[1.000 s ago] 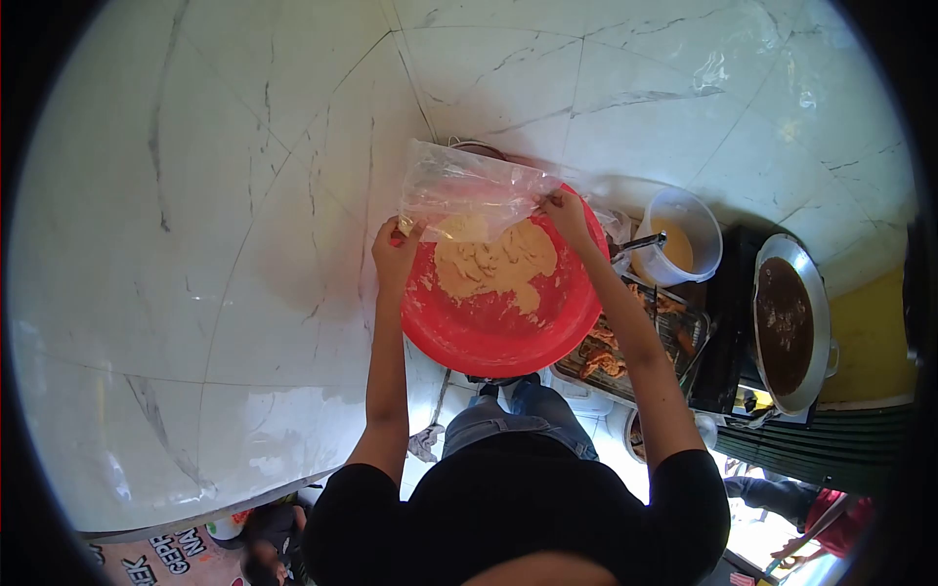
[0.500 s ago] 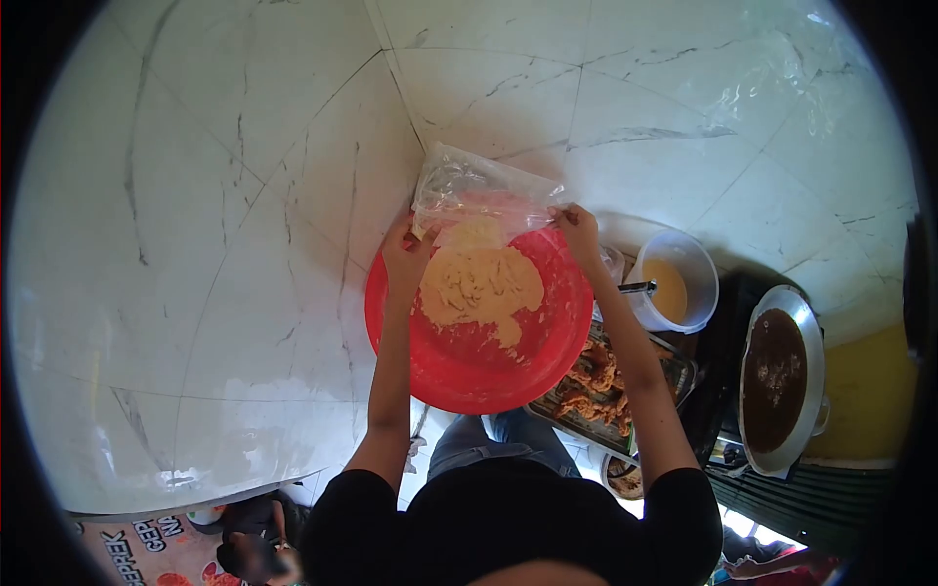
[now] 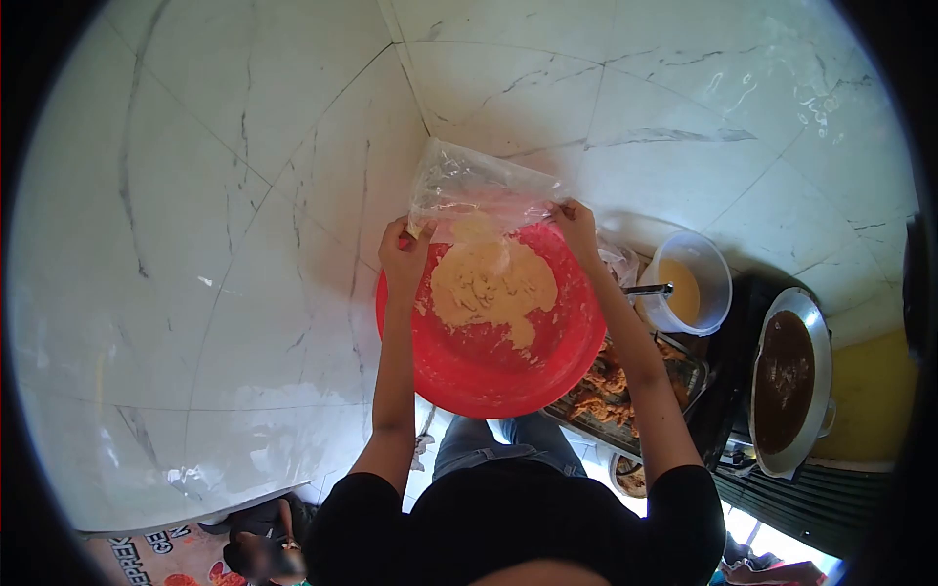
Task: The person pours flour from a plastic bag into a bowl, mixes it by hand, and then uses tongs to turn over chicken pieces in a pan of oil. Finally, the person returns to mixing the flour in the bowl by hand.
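Observation:
A clear plastic bag (image 3: 484, 181) is stretched between my two hands over the far rim of a red basin (image 3: 479, 376). My left hand (image 3: 404, 249) pinches its left corner, and my right hand (image 3: 575, 223) grips the right corner. Pale yellowish powder (image 3: 493, 283) lies heaped in the basin below the bag. A little of the same powder shows through the bag's lower part.
Right of the basin are a tray of fried pieces (image 3: 606, 391), a white tub of yellow liquid (image 3: 699, 288) with a dark handle, and a wide pan of brown oil (image 3: 785, 381). Tiled walls rise behind. A person (image 3: 264, 547) is at the lower left.
The view has shifted slightly, so the basin and tub sit further right. The powder heap looks a bit larger and the bag holds less powder. Both hands keep their hold.

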The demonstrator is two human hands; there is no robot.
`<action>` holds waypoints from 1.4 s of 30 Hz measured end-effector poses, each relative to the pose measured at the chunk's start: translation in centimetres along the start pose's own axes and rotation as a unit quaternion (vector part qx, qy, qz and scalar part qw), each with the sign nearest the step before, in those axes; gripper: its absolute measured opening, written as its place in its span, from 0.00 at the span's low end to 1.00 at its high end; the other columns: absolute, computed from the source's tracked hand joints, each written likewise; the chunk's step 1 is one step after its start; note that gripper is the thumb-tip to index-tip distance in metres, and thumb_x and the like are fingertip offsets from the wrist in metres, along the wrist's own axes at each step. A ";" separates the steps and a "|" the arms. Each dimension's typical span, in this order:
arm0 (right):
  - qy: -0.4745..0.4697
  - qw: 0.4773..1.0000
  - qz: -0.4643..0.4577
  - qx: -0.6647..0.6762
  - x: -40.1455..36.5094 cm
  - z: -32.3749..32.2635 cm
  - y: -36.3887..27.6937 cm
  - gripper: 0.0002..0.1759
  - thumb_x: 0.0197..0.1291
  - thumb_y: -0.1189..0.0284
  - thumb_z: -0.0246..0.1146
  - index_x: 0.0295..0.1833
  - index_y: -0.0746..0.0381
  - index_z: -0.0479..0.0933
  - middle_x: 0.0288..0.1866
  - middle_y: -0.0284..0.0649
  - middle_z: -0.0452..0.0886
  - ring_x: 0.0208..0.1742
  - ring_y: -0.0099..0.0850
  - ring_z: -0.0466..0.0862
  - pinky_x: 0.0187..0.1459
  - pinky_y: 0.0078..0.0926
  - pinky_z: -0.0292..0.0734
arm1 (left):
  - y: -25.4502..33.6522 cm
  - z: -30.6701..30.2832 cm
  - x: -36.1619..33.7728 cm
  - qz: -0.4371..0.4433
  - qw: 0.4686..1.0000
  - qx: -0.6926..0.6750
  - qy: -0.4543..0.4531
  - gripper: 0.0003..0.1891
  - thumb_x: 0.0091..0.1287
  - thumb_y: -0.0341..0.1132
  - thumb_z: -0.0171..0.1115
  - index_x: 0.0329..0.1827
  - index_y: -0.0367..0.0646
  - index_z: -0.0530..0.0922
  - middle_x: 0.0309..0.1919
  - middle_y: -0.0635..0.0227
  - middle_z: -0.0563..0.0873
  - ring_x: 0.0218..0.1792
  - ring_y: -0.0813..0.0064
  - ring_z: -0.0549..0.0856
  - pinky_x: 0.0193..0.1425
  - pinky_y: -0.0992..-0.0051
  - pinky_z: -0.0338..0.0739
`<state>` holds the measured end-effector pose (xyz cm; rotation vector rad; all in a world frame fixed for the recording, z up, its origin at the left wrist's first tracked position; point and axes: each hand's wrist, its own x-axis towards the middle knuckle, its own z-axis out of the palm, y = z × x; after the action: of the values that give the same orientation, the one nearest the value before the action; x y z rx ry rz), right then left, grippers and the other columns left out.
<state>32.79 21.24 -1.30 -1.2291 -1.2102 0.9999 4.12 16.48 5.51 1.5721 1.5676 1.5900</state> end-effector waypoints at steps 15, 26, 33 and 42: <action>0.015 0.999 -0.007 -0.029 1.0 8.1 -0.3 0.13 0.56 0.69 0.62 0.37 0.71 0.75 0.27 0.38 0.80 0.26 0.21 0.78 0.30 0.17 0.74 | -3.1 -7.3 0.9 0.005 1.000 0.010 -0.018 0.16 0.52 0.36 0.69 0.38 0.36 0.76 0.30 0.70 0.75 0.28 0.82 0.73 0.32 0.81 0.76; 0.008 0.999 0.044 0.005 -4.6 8.9 0.1 0.14 0.56 0.67 0.63 0.35 0.70 0.74 0.26 0.38 0.79 0.25 0.23 0.79 0.28 0.17 0.75 | -2.0 -10.7 -1.3 -0.020 0.996 -0.025 -0.084 0.17 0.51 0.35 0.70 0.39 0.35 0.76 0.32 0.69 0.74 0.29 0.82 0.73 0.33 0.81 0.77; 0.029 0.999 0.037 0.006 -6.7 9.1 0.2 0.15 0.55 0.67 0.63 0.34 0.71 0.74 0.24 0.38 0.78 0.24 0.22 0.79 0.27 0.17 0.75 | -2.2 -11.7 -2.3 -0.035 0.994 -0.038 -0.095 0.17 0.51 0.35 0.70 0.38 0.34 0.76 0.31 0.69 0.74 0.28 0.82 0.73 0.32 0.81 0.77; 0.058 0.997 0.034 -0.022 -7.7 7.2 -0.8 0.16 0.55 0.65 0.64 0.34 0.70 0.74 0.23 0.38 0.78 0.24 0.23 0.80 0.27 0.17 0.75 | -2.4 -9.8 -2.4 -0.002 0.994 -0.038 -0.100 0.16 0.51 0.35 0.70 0.37 0.33 0.77 0.28 0.69 0.75 0.27 0.81 0.74 0.31 0.82 0.73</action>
<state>24.61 14.55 -1.77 -1.3518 -1.1112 0.9411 -4.69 11.07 5.09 1.6297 1.3873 1.4234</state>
